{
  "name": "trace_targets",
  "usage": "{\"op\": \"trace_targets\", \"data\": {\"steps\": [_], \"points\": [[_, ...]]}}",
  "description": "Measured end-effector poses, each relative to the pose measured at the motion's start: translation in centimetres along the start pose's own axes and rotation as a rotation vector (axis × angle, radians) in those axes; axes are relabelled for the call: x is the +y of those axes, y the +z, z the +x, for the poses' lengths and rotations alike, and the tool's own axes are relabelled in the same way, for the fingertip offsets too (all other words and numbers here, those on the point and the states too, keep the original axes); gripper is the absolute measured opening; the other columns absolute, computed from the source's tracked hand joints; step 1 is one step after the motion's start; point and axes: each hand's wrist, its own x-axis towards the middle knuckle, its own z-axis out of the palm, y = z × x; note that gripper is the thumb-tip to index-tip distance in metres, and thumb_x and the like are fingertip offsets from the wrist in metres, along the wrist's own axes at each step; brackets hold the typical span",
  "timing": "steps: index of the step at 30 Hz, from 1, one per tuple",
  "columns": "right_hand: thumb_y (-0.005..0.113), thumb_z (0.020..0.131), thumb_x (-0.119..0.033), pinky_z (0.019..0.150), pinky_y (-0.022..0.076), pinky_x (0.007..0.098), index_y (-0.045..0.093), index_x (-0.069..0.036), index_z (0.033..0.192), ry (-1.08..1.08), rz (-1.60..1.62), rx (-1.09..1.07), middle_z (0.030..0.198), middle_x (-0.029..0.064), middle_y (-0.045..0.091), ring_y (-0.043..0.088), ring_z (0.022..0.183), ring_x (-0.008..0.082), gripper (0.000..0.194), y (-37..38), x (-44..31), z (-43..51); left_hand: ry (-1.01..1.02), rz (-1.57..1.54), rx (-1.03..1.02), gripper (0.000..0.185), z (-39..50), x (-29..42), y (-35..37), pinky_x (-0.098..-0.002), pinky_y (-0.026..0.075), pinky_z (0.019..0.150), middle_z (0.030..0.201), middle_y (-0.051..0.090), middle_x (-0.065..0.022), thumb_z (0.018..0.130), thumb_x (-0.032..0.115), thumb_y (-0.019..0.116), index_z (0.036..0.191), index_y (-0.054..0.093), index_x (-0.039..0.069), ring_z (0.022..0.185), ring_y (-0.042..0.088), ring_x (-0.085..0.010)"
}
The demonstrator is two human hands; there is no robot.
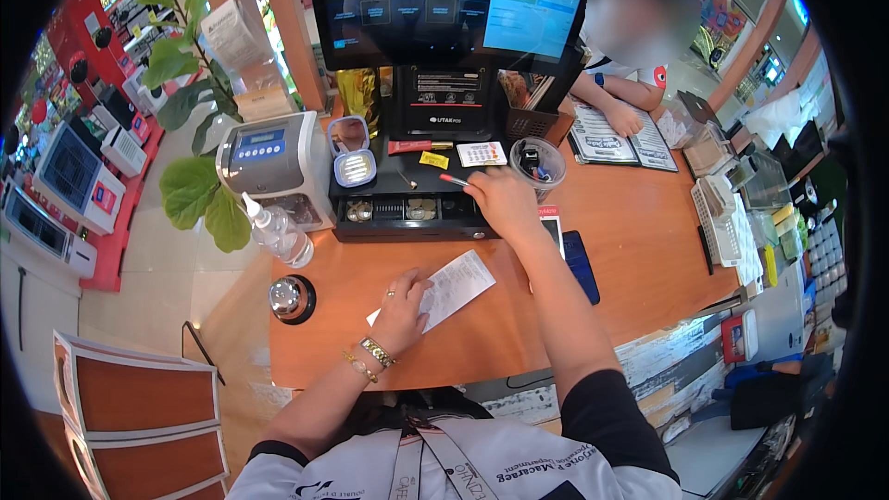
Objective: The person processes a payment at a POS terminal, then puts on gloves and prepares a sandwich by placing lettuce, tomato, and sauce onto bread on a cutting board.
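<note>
My left hand (401,312) lies over a printed paper receipt (458,286) on the wooden counter, its fingers spread across the lower part of the slip. A watch and a bracelet circle that wrist. My right hand (505,203) grips a pen (455,181) with a red end, held above the right side of the black cash drawer (417,232). The drawer is pulled partly out and shows coins (421,209) in its compartments. Beside my right hand is a clear plastic tub (549,179) with small items in it.
A POS touchscreen (417,7) stands behind the drawer. A receipt printer (271,160), pump bottle (285,232) and call bell (292,298) line the left side. A dark blue phone (580,267) lies near my right forearm. Another person's hand (623,118) rests on an open menu (660,149).
</note>
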Motion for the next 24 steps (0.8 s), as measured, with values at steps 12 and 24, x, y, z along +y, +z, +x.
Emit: {"op": "trace_targets", "data": {"steps": [12,24], "points": [[0.073,0.082,-0.022,0.081,0.0461,0.0431,0.066,-0.007,0.099,0.003,0.310,0.182,0.089,0.0093,0.066,0.061,0.090,0.0311,0.024,1.2,-4.3,-0.5,-0.136,0.083,0.041,0.056,-1.5,0.2,-1.5,-0.0467,0.039,0.100,0.134,0.050,-0.0187,0.077,0.012,0.073,0.129,0.053,0.006,0.123,0.047,-0.0369],[0.060,0.099,-0.020,0.083,0.0562,0.0332,0.053,0.001,0.128,1.088,1.562,-0.457,0.117,0.0136,0.065,0.067,0.100,0.0198,0.037,2.2,-7.7,-18.6,-0.508,-0.529,-0.149,0.041,-1.8,-1.0,-1.1,-0.0294,0.053,0.079,0.097,0.070,-0.0066,0.083,0.000,0.072,0.121,0.059,0.000,0.088,0.067,-0.0170]]}}
